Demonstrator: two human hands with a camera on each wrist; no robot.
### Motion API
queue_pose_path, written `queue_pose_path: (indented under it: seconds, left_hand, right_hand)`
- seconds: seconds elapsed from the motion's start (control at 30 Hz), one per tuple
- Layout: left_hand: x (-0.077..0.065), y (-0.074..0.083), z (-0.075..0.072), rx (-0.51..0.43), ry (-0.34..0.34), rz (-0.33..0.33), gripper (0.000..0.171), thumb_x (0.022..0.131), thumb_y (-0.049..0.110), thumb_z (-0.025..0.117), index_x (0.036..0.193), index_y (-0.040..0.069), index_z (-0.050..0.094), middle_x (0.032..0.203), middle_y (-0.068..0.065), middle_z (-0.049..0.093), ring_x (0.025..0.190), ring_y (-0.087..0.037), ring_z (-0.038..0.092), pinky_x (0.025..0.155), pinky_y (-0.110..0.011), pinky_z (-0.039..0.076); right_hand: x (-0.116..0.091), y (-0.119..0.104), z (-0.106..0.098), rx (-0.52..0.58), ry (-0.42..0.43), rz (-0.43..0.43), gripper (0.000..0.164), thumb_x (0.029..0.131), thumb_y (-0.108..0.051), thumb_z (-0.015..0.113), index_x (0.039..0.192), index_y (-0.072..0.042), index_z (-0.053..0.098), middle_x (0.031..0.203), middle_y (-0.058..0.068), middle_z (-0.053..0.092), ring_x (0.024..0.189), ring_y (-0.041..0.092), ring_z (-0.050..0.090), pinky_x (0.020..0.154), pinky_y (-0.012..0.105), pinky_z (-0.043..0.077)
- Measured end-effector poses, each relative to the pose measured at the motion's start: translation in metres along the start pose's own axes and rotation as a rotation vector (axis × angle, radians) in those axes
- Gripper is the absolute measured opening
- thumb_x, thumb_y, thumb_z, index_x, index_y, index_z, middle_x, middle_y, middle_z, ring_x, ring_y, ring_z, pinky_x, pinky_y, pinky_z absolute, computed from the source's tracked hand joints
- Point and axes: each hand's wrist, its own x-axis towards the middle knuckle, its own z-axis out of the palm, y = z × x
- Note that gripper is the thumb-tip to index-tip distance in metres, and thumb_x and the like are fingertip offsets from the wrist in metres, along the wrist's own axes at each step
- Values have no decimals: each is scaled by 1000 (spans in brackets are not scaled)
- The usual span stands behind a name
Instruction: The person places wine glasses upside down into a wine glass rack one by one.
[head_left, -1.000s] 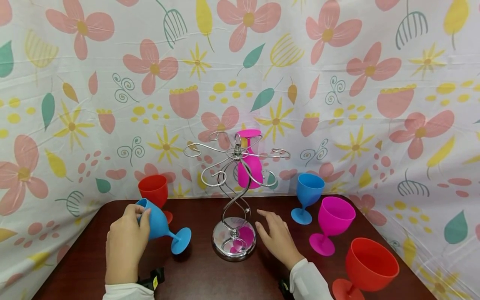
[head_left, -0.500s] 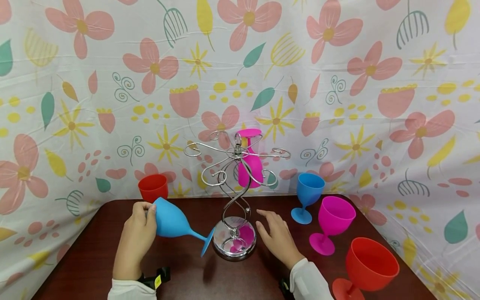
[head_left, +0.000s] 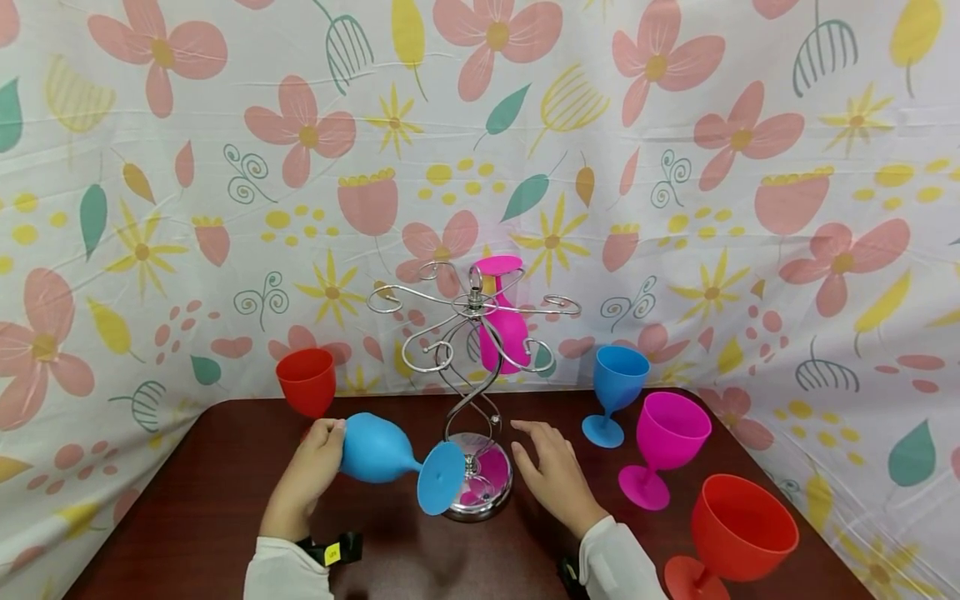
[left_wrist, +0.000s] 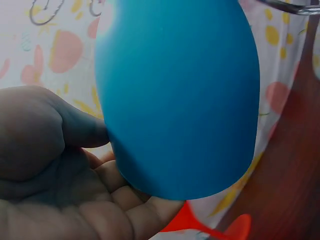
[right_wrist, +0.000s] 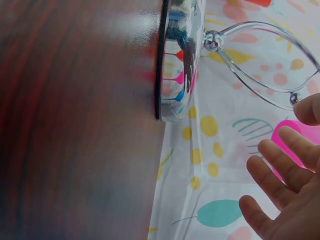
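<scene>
My left hand (head_left: pixel 307 475) pinches a blue plastic goblet (head_left: pixel 375 448) near its rim, thumb on one side and fingers on the other in the left wrist view. The goblet lies sideways in the air, its foot (head_left: pixel 441 478) pointing right and overlapping the base of a chrome goblet stand (head_left: pixel 480 510). Curled wire arms spread from the stand's top. From a rear arm hangs a pink goblet (head_left: pixel 506 337), upside down. Beside the stand, on its right, is my right hand (head_left: pixel 555 475), holding nothing; its fingers (right_wrist: pixel 272 182) are spread and relaxed in the right wrist view.
A red goblet (head_left: pixel 306 383) stands behind the left hand, partly hidden. Along the right side stand a blue goblet (head_left: pixel 618 375), a pink goblet (head_left: pixel 673 433) and a red goblet (head_left: pixel 742 533). Flowered cloth (head_left: pixel 630 217) rises behind the dark table (head_left: pixel 172 508).
My left hand has moved right with the blue goblet, turning it from a slant to nearly level, so its foot now overlaps the stand's base. My right hand has stayed in place.
</scene>
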Motion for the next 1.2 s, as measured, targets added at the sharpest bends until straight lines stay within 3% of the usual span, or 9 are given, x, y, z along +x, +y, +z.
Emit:
queue_pose_path:
  seconds: [0.23,0.43,0.7,0.93,1.2]
  left_hand:
    - [9,-9,19,-163,-79,-20,43,112,26,30,135,-10,30,142,-30,29,130,-49,33,103,-61,39]
    - [15,-15,30,-279,-105,-55,42,111,23,32,137,-10,33,146,-30,29,131,-49,37,101,-55,44]
    - [20,-20,42,-317,-136,-61,42,110,23,35,139,-9,36,142,-31,37,122,-45,50,93,-50,51]
    - [24,-24,54,-366,-194,-76,50,111,21,35,148,-11,29,146,-32,36,120,-42,54,93,-51,52]
    - [26,-26,59,-388,-225,-76,47,111,23,34,144,-11,36,139,-29,46,113,-34,59,91,-49,53]
  right_hand:
    - [-1,-2,-1,15,1,6,36,97,-17,68,132,-16,62,130,1,62,120,21,54,95,47,42]
    - [-1,-3,-2,28,1,2,35,98,-17,67,132,-15,62,131,0,61,121,21,54,96,48,42]
    - [-1,-6,-4,55,37,-61,33,98,-17,66,131,-14,63,128,-1,62,119,19,54,97,50,42]
    - [-2,-9,-5,78,44,-80,33,97,-14,68,129,-15,63,126,-3,62,119,17,54,100,51,41]
    - [-2,-20,-1,143,47,-128,34,94,-14,72,127,-16,64,124,-8,62,116,12,55,97,50,47]
